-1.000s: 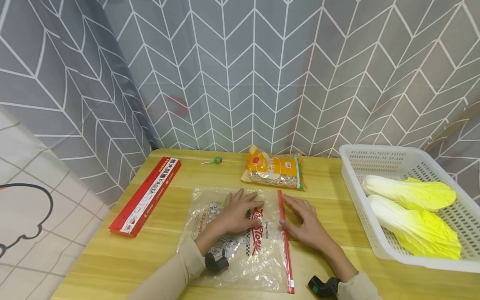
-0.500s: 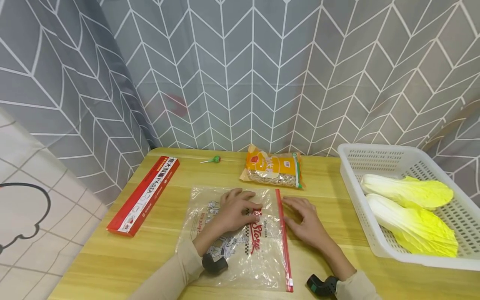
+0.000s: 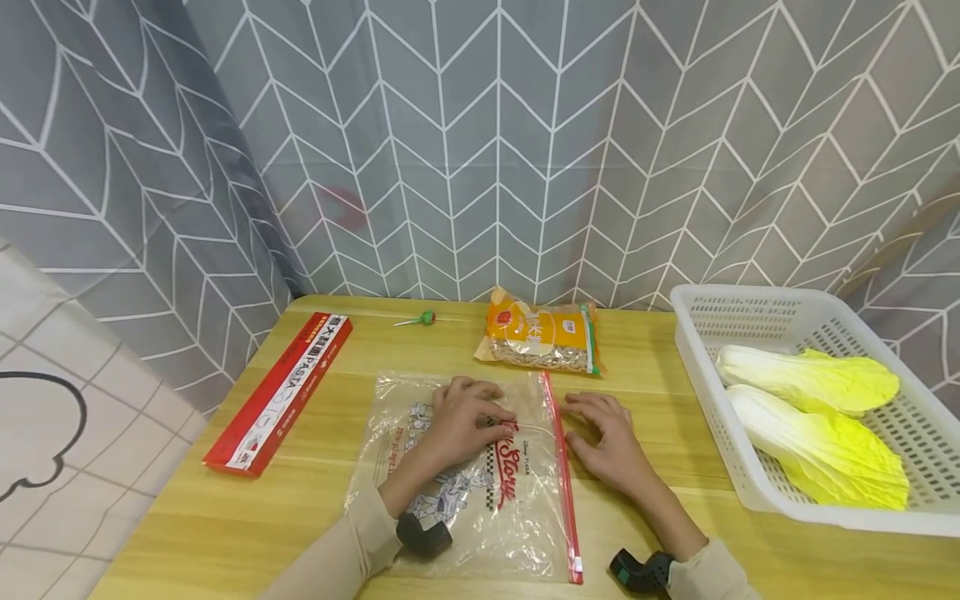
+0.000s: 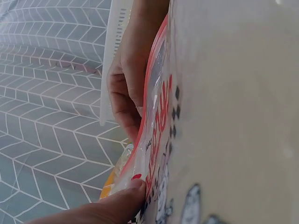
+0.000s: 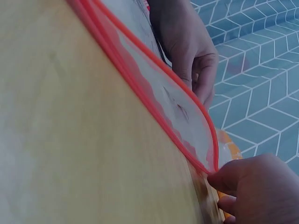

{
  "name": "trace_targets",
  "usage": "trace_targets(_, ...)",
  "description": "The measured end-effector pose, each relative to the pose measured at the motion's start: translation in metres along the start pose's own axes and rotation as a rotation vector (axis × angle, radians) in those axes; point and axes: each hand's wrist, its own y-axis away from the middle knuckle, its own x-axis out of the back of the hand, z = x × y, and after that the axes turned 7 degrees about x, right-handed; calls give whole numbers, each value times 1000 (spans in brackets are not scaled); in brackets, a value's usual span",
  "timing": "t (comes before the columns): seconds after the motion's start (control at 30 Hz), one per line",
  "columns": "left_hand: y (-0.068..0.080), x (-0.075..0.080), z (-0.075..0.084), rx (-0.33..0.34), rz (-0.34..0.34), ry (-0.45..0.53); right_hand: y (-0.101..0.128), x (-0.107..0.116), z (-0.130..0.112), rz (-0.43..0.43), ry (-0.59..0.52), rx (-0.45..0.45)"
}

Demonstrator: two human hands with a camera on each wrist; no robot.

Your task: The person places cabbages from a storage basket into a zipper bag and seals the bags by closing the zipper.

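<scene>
A clear zip bag point(image 3: 525, 517) with red "Toy Story" print lies flat on the wooden table, its red zip edge point(image 3: 567, 500) to the right. In the head view my left hand point(image 3: 465, 425) is on the bag's upper side, pinching the film between thumb and fingers near the print. Beside the zip edge rests my right hand point(image 3: 607, 442), fingers loosely bent. In the right wrist view, the bag's mouth point(image 5: 173, 107) gapes between two red strips, and the right thumb point(image 5: 229, 175) is by its far corner; whether it touches is unclear.
An orange bag of grain-like food point(image 3: 540, 333) lies behind the zip bag, with a green lollipop point(image 3: 426, 318) to its left. A red pasta box point(image 3: 281, 392) is on the left. On the right stands a white basket point(image 3: 708, 400) holding cabbage leaves point(image 3: 817, 450).
The far end of the zip edge has shifted left and its two red strips have parted as my left hand draws back slightly. The right hand stays beside it. The view has shifted slightly.
</scene>
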Motion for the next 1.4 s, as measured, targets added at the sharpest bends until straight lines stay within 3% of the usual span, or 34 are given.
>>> trace_targets(0.4, 1, 0, 3, -4, 69, 35, -1, -1, 0, 11, -31, 0)
trace_targets(0.9, 0, 11, 13, -22, 83, 114, -1, -3, 1, 13, 72, 134)
trace_targets(1.4, -2, 27, 18, -76, 172, 163, 0, -2, 0, -12, 104, 90)
